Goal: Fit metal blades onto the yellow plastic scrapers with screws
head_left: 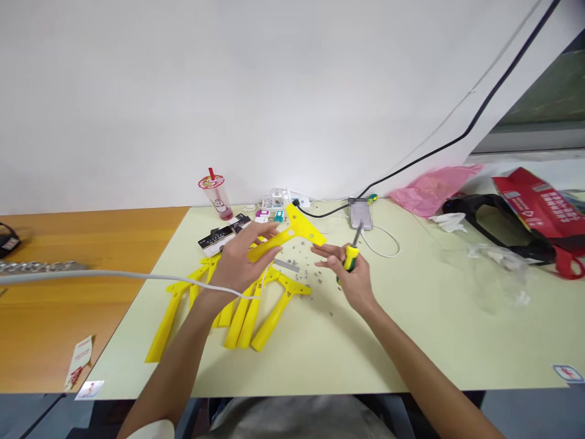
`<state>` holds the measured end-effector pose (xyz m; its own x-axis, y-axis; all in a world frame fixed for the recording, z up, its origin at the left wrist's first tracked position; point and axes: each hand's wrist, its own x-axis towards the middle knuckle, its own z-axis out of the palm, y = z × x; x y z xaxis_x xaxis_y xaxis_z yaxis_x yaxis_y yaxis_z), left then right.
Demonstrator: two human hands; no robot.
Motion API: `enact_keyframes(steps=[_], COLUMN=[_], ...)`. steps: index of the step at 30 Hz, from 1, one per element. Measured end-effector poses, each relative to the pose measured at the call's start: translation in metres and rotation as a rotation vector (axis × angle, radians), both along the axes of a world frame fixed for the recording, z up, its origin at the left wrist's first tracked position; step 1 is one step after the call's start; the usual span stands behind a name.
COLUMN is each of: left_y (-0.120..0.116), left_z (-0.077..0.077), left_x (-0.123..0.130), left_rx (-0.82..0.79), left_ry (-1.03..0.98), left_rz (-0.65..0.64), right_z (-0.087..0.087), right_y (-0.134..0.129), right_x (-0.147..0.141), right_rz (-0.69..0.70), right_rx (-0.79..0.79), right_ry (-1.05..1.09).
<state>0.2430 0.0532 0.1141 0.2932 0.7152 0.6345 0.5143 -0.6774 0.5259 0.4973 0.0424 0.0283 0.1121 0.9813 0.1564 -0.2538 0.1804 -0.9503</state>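
The pale green worktop (411, 341) fills the lower part of my view, with an orange wooden table (68, 317) meeting it on the left and a white wall (228, 91) behind. A red paper bag (542, 207) and a pink plastic bag (432, 190) sit at the upper right, apparently set aside from where my hands are working. A bubble tea cup (216, 196) and a power strip (278, 201) stand along the back edge, probably kept there to stay out of reach of my elbows.

Yellow plastic T-shaped pieces (272, 321) lie fanned out at lower centre, their long stems toward me, which seems to keep each one easy to pick out. My left hand (233, 262) is spread, its fingers (267, 235) lying across the stem of a raised yellow T-shaped piece (301, 224); I cannot tell how firmly they grip it. A white cable (91, 274) crosses my left wrist. My right hand (351, 277) curls around a yellow-and-green screwdriver (350, 257), with two fingers extended toward the left hand. Small screws (301, 268) are scattered between my hands, within reach of both.
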Motion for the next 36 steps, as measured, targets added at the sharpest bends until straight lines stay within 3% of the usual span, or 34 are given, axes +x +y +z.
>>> enact_keyframes(steps=[2, 4, 7, 10, 13, 16, 18, 22, 25, 28, 30, 33, 36], left_y=[0.0, -0.002, -0.009, -0.017, -0.028, -0.047, -0.066, -0.108, -0.114, -0.086, -0.055, -0.011, 0.019], left_z=[-0.004, -0.009, -0.013, -0.017, -0.03, -0.059, -0.082, -0.113, -0.108, -0.09, -0.078, -0.069, -0.066], left_x=[0.008, 0.013, 0.011, -0.004, -0.027, -0.043, -0.043, -0.017, 0.013, 0.038, 0.05, 0.066, 0.079], left_rx=[-0.073, -0.116, -0.135, -0.187, -0.265, -0.238, -0.151, -0.126, -0.187, -0.344, -0.373, -0.41, -0.474], left_ry=[0.038, 0.046, 0.038, 0.005, -0.263, -0.54, -0.655, -0.654, -0.408, -0.046, 0.124, 0.471, 0.702], left_rz=[-0.098, -0.201, -0.245, -0.084, 0.211, 0.53, 0.623, 0.476, 0.234, -0.031, -0.126, -0.154, -0.199], right_z=[0.009, 0.016, 0.023, 0.028, 0.027, 0.014, 0.0, -0.025, -0.035, -0.038, -0.038, -0.038, -0.038], right_y=[-0.003, -0.003, 0.001, 0.011, 0.021, 0.025, 0.023, 0.018, 0.016, 0.017, 0.017, 0.017, 0.019], right_x=[-0.023, -0.04, -0.052, -0.041, -0.012, 0.022, 0.04, 0.053, 0.05, 0.048, 0.049, 0.054, 0.058], right_rz=[0.068, 0.048, 0.072, 0.094, 0.017, -0.021, 0.0, 0.068, 0.099, 0.117, 0.117, 0.101, 0.081], right_rx=[-0.02, -0.039, -0.036, -0.034, -0.036, -0.132, -0.234, -0.383, -0.442, -0.466, -0.467, -0.454, -0.441], right_ry=[0.048, 0.06, 0.148, 0.218, 0.247, 0.25, 0.241, 0.232, 0.247, 0.253, 0.254, 0.263, 0.278])
